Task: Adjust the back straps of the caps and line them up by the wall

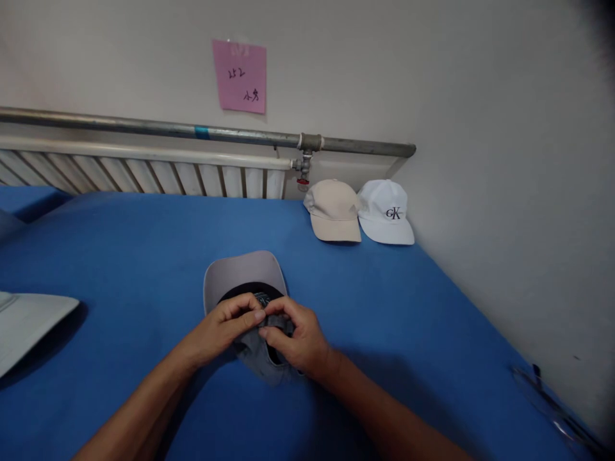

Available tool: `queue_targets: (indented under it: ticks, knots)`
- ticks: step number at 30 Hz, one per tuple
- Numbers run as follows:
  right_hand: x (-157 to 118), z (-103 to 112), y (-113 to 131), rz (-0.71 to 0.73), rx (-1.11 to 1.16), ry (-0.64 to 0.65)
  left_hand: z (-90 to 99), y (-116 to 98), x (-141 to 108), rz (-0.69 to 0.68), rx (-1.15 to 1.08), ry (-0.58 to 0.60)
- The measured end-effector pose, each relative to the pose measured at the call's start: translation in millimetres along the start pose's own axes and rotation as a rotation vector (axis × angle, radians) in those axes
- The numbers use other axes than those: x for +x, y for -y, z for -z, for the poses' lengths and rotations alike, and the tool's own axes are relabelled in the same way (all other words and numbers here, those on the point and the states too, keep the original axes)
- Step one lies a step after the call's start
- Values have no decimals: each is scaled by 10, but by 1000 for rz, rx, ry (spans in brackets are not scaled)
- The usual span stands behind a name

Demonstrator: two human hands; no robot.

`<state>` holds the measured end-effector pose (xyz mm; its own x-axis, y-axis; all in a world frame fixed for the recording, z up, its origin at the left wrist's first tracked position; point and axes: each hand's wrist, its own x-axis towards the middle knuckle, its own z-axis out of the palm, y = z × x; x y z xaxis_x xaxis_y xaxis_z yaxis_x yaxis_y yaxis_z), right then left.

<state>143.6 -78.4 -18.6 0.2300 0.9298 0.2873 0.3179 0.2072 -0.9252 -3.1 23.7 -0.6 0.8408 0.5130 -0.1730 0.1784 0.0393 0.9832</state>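
Note:
A grey baseball cap (247,269) lies upside down on the blue surface, its brim pointing away from me and its dark inner band showing. Both of my hands meet over the back of this cap. The fingers of my left hand (225,326) are pinched at the cap's back strap. My right hand (300,336) pinches the same strap from the other side, thumb and forefinger close to the left fingertips. The exact bit between the fingertips is too small to make out. Part of the cap's crown is hidden under the hands.
A beige cap (334,208) and a white cap (387,214) with dark letters stand side by side at the back right. A pale brim (33,317) juts in from the left. Glasses (552,403) lie at the lower right by the wall. Behind are a radiator (163,173) and pipe (144,124).

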Motion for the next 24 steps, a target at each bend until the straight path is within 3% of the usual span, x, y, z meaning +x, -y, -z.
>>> queue_targets:
  ticks: [10,24]
  knots:
    - [-43,-15,73,196,-156,-73,112,-3,-110,-58,-150,105]
    - [-72,13,95,143,-158,-49,224,-35,-169,-8,-220,126]
